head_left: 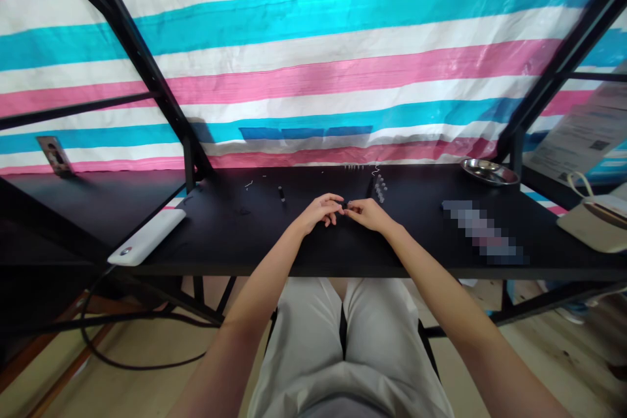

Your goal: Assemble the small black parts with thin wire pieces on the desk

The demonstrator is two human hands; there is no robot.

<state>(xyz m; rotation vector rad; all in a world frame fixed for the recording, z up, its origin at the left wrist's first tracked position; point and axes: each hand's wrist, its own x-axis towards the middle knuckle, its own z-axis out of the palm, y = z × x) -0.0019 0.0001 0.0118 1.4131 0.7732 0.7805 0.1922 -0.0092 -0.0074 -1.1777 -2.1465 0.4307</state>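
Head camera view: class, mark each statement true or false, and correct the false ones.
1. The left hand and right hand are close together over the black table. True.
2. The metal dish sits at the table's left end. False: it sits at the right end.
3. The person's trousers are dark. False: they are pale.
4. A striped tarpaulin in pink, blue and white hangs behind the table. True.

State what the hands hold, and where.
A small black object, too small to identify, pinched between the fingertips of the left hand and right hand; the part gripped cannot be told.
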